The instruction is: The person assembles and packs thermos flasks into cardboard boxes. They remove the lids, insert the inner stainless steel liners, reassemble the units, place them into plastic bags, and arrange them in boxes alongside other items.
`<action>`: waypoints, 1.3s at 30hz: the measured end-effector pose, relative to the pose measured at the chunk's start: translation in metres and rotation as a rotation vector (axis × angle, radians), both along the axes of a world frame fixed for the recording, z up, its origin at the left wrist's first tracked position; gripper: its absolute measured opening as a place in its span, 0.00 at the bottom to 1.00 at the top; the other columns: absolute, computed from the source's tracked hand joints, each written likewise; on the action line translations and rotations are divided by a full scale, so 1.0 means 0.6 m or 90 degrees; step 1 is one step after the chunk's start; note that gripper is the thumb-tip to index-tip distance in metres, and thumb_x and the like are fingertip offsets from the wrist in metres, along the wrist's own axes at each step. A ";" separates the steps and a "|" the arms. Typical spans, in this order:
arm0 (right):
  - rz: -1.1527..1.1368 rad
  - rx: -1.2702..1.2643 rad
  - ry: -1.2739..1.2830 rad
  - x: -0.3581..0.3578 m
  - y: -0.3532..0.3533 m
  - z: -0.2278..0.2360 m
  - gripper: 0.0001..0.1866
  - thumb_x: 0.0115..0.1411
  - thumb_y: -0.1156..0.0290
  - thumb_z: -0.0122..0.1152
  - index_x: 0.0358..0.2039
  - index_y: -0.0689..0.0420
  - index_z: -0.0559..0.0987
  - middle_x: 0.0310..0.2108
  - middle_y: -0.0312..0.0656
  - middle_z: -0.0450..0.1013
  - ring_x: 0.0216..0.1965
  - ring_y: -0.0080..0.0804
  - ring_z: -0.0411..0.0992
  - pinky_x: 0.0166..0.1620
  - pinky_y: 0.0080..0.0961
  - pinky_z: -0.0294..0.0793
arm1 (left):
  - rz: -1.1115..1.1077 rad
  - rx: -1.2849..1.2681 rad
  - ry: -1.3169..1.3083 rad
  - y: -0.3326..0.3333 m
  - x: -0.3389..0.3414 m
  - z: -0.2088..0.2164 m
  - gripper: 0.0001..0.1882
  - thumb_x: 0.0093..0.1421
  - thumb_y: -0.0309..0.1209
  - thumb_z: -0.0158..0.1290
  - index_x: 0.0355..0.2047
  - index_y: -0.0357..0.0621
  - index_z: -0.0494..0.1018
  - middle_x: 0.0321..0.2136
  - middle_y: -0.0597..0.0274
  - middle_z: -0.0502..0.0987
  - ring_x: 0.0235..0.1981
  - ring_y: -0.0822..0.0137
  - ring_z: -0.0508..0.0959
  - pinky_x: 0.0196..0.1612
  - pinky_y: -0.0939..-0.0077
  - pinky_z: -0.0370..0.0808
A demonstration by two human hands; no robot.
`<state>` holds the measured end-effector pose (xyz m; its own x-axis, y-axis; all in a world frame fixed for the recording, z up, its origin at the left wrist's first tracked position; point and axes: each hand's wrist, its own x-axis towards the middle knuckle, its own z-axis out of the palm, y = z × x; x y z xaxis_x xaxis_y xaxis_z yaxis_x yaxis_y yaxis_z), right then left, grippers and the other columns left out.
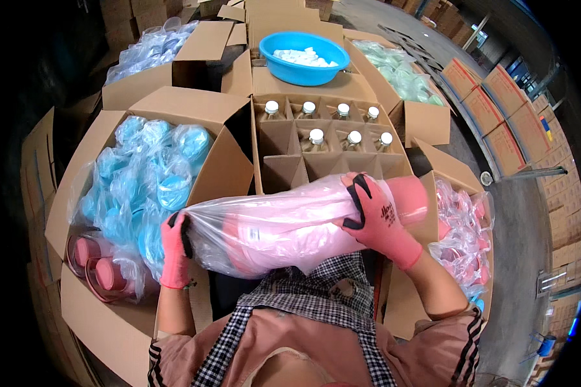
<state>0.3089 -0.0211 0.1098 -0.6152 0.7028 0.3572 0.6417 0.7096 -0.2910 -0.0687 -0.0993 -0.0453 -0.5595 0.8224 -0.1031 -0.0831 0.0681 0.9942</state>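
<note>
The left hand (175, 253) pinches crinkled clear film (212, 227) while the right hand (379, 222) clasps the smooth pink cylinder (297, 222) inside.

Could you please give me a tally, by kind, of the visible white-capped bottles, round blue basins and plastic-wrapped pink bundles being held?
White-capped bottles: 7
Round blue basin: 1
Held pink bundle: 1
Total: 9

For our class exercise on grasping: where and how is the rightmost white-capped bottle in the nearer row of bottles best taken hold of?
The bottle is probably best gripped around its neck, just under the white cap, coming from straight above: it stands upright with its body sunk among the cardboard dividers, so only its top is easily reached.
</note>
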 end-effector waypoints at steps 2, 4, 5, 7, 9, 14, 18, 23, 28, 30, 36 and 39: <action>-0.025 -0.008 -0.032 0.019 0.016 -0.035 0.28 0.39 0.65 0.63 0.42 0.60 0.67 0.40 0.50 0.64 0.45 0.50 0.61 0.52 0.40 0.59 | -0.022 0.037 0.039 0.001 0.008 0.031 0.12 0.53 0.33 0.50 0.30 0.34 0.73 0.22 0.69 0.72 0.25 0.78 0.67 0.29 0.84 0.62; -0.012 -0.006 -0.057 0.019 0.016 -0.040 0.23 0.39 0.66 0.63 0.38 0.59 0.70 0.35 0.48 0.67 0.42 0.48 0.63 0.54 0.39 0.57 | 0.046 0.058 0.028 -0.001 0.012 0.038 0.14 0.54 0.36 0.49 0.28 0.34 0.73 0.22 0.70 0.71 0.23 0.78 0.65 0.29 0.84 0.61; 0.000 -0.045 -0.132 0.025 0.009 -0.032 0.24 0.39 0.66 0.63 0.38 0.59 0.71 0.36 0.49 0.67 0.42 0.47 0.64 0.54 0.39 0.58 | 0.076 0.046 0.055 0.000 0.004 0.036 0.14 0.55 0.36 0.49 0.28 0.35 0.73 0.22 0.70 0.70 0.23 0.78 0.65 0.29 0.84 0.61; -0.052 -0.165 -0.157 0.033 -0.009 0.022 0.23 0.40 0.67 0.63 0.40 0.58 0.72 0.37 0.49 0.68 0.42 0.45 0.66 0.52 0.38 0.61 | 0.227 0.095 -0.013 -0.001 -0.055 0.001 0.14 0.55 0.37 0.50 0.29 0.35 0.72 0.22 0.70 0.70 0.24 0.76 0.66 0.29 0.84 0.62; -0.230 -0.237 0.004 0.091 -0.007 0.043 0.22 0.43 0.68 0.62 0.41 0.58 0.72 0.37 0.47 0.70 0.41 0.40 0.69 0.47 0.33 0.67 | 0.327 0.152 0.175 0.001 -0.071 0.026 0.12 0.55 0.36 0.50 0.27 0.37 0.71 0.26 0.63 0.71 0.27 0.70 0.69 0.32 0.81 0.64; -0.393 -0.217 0.518 0.156 -0.004 0.094 0.15 0.49 0.71 0.61 0.37 0.62 0.72 0.26 0.34 0.70 0.30 0.18 0.69 0.33 0.16 0.69 | -0.180 0.270 0.904 0.002 0.114 0.087 0.07 0.34 0.25 0.50 0.19 0.42 0.66 0.20 0.57 0.65 0.22 0.60 0.66 0.23 0.68 0.61; -0.198 -0.140 0.519 0.030 -0.001 -0.001 0.27 0.39 0.68 0.70 0.38 0.66 0.71 0.31 0.41 0.71 0.30 0.26 0.70 0.35 0.23 0.71 | -0.954 0.018 -0.025 -0.039 0.267 -0.109 0.12 0.55 0.29 0.44 0.39 0.41 0.63 0.37 0.65 0.65 0.37 0.75 0.65 0.41 0.78 0.62; -0.112 -0.400 0.536 -0.050 -0.080 -0.131 0.20 0.41 0.68 0.69 0.34 0.62 0.73 0.31 0.39 0.73 0.34 0.25 0.70 0.41 0.24 0.69 | -0.771 -0.295 -0.681 -0.070 0.265 0.036 0.23 0.61 0.32 0.40 0.55 0.35 0.54 0.53 0.63 0.62 0.53 0.71 0.63 0.56 0.76 0.57; -0.119 -0.545 0.353 -0.036 -0.145 -0.202 0.30 0.41 0.62 0.68 0.43 0.63 0.70 0.39 0.51 0.71 0.42 0.40 0.70 0.46 0.31 0.68 | -0.781 -0.352 0.448 -0.059 0.167 0.107 0.24 0.53 0.41 0.52 0.44 0.34 0.67 0.42 0.48 0.71 0.47 0.57 0.69 0.48 0.71 0.64; -0.174 -0.640 0.303 -0.028 -0.126 -0.195 0.29 0.43 0.63 0.66 0.45 0.63 0.70 0.38 0.51 0.72 0.42 0.41 0.71 0.45 0.31 0.69 | -0.647 -0.367 0.512 -0.045 0.151 0.166 0.27 0.50 0.42 0.54 0.45 0.35 0.67 0.43 0.47 0.70 0.48 0.57 0.68 0.50 0.70 0.64; -0.142 -0.587 0.449 -0.016 -0.139 -0.186 0.20 0.43 0.69 0.65 0.36 0.66 0.73 0.31 0.45 0.74 0.33 0.28 0.72 0.38 0.23 0.70 | -0.598 -0.037 0.332 0.007 0.197 0.012 0.37 0.48 0.34 0.56 0.55 0.35 0.52 0.51 0.47 0.62 0.54 0.59 0.62 0.56 0.71 0.57; -0.172 -0.543 0.462 0.003 -0.148 -0.166 0.21 0.42 0.68 0.66 0.36 0.65 0.74 0.32 0.48 0.73 0.33 0.36 0.73 0.38 0.26 0.71 | -0.628 -0.145 0.224 -0.019 0.258 -0.022 0.38 0.48 0.36 0.58 0.54 0.35 0.51 0.47 0.48 0.65 0.49 0.61 0.66 0.52 0.72 0.61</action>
<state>0.3105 -0.1097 0.0100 -0.2519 0.9636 -0.0896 0.2279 -0.0309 -0.9732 0.0861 -0.1104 -0.0587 0.3136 0.9095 -0.2730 0.3989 0.1347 0.9070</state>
